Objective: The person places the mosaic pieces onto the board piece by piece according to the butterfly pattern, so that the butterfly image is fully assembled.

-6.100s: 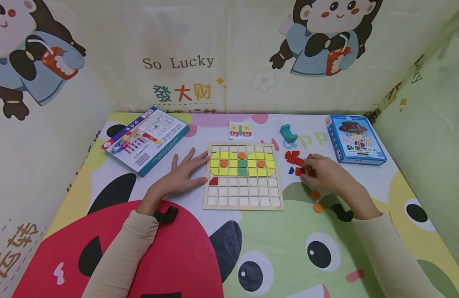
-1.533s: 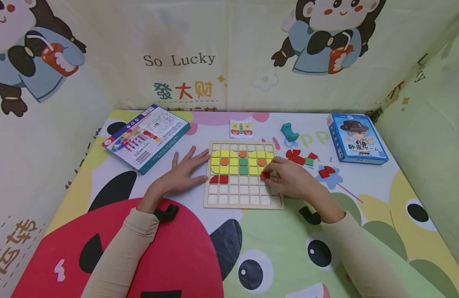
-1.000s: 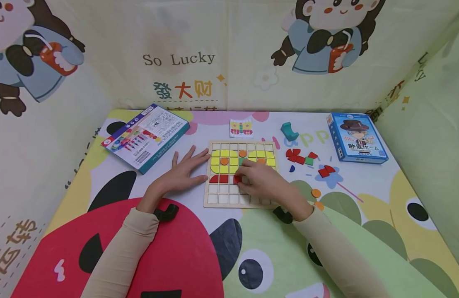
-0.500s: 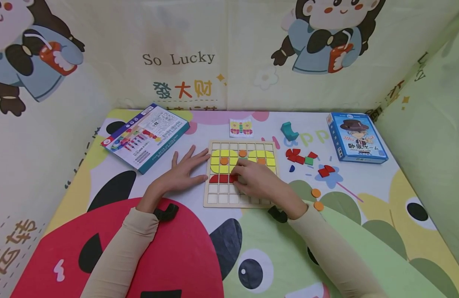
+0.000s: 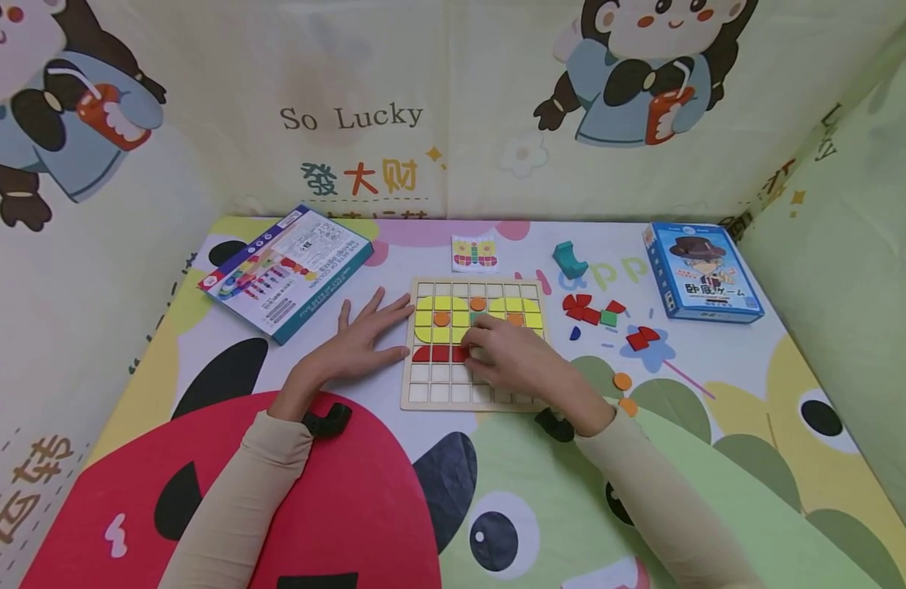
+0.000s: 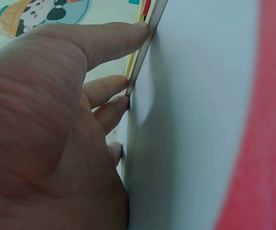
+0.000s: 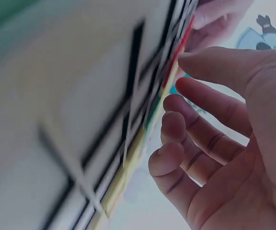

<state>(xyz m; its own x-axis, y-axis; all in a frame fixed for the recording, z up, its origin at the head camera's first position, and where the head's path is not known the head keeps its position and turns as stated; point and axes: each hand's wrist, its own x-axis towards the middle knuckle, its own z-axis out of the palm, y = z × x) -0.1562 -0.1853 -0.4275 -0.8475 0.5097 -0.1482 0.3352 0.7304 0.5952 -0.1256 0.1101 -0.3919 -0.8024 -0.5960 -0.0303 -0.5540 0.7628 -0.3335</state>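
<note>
A square wooden grid board (image 5: 438, 394) lies in the middle of the table, with yellow tiles (image 5: 440, 334), orange discs (image 5: 441, 319) and a partly covered green tile (image 5: 477, 316) in its upper cells. Below them, red tiles (image 5: 441, 353) form a row from the left edge. My left hand (image 5: 353, 348) rests on the table, fingers spread, fingertips at the board's left edge. My right hand (image 5: 515, 353) is over the board's middle, by the right end of the red row. In the right wrist view its fingers (image 7: 174, 124) bend loosely, with nothing visible between them and the thumb.
Loose red tiles (image 5: 581, 314), a green square (image 5: 608, 318), a blue piece (image 5: 575, 334) and orange discs (image 5: 622, 381) lie right of the board. Behind it are a butterfly pattern card (image 5: 475, 254) and a teal curved block (image 5: 569, 260). Boxes (image 5: 287, 274) (image 5: 703, 274) stand at both sides.
My right hand went from the loose tiles to the board, carrying red tiles. The red row grew from one tile to several; the hand has just drawn slightly rightward. My left hand stayed put.
</note>
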